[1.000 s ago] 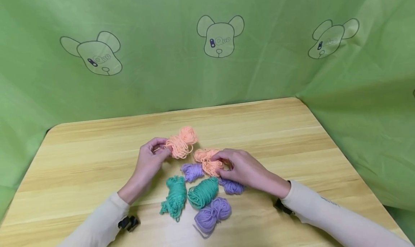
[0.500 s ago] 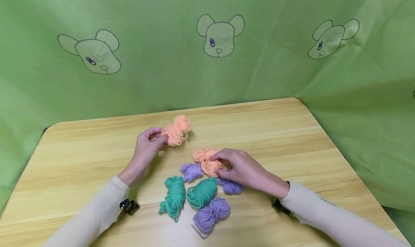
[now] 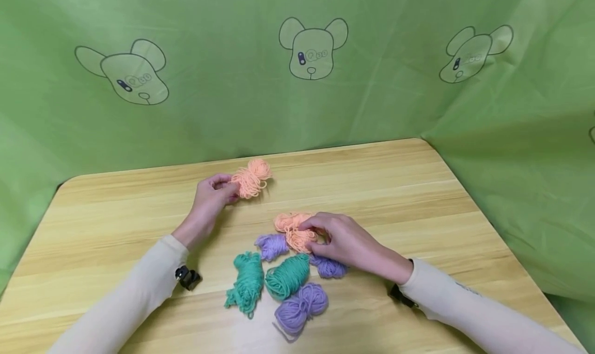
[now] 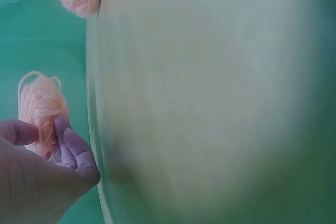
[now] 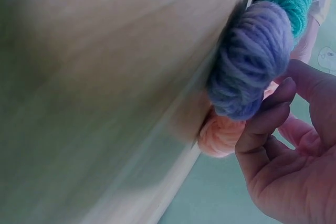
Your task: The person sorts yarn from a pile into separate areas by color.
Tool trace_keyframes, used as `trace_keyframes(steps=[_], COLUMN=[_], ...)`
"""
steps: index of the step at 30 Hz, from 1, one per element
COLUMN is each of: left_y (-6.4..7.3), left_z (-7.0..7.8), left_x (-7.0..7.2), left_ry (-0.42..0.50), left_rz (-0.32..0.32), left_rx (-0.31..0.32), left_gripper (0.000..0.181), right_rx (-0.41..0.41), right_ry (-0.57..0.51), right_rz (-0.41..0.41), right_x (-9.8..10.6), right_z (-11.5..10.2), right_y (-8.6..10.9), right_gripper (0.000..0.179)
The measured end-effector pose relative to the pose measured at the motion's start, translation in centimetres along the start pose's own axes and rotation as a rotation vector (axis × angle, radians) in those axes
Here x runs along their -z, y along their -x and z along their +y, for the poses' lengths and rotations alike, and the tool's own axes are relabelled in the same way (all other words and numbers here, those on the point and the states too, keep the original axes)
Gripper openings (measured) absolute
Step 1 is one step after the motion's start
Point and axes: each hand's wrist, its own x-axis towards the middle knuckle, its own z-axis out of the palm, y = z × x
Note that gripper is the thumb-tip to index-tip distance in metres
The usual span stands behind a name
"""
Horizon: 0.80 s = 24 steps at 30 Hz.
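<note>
My left hand (image 3: 206, 201) pinches a peach yarn skein (image 3: 251, 179) near the table's back edge, left of the middle. In the left wrist view, thumb and fingers close on the lower end of that skein (image 4: 43, 100). A second peach yarn skein (image 3: 295, 236) lies in the middle, and my right hand (image 3: 350, 243) holds its right end between thumb and forefinger. A dark purple skein (image 3: 329, 267) sits under the right hand, partly covered by it. The right wrist view shows this purple skein (image 5: 252, 61) close before the fingers, hiding much of the peach one.
A small lilac skein (image 3: 271, 247) lies left of the middle peach one. Nearer the front are two green skeins (image 3: 288, 276) and a purple skein (image 3: 301, 308) tied at its waist. Green cloth (image 3: 223, 111) with printed mouse heads stands behind the wooden table (image 3: 381, 188).
My left hand has carried its peach skein away from the group, toward the table's back and slightly left. The right hand has stayed at the middle peach skein.
</note>
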Motion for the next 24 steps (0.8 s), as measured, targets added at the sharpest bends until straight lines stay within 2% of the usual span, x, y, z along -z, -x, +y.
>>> trace_keyframes(steps=[18, 24], left_y=[-3.1, -3.9], left_z=[0.5, 0.7], left_x=[0.4, 0.4], left_ry=[-0.071, -0.114], left_rz=[-0.018, 0.001], left_rx=[0.029, 0.026], left_gripper=[0.045, 0.043], right_rx=[-0.003, -0.002], right_ry=[-0.016, -0.015], right_rz=[0.001, 0.002], right_x=[-0.1, -0.1], right_z=[0.2, 0.2], right_y=[0.0, -0.1], right_gripper=[0.035, 0.033])
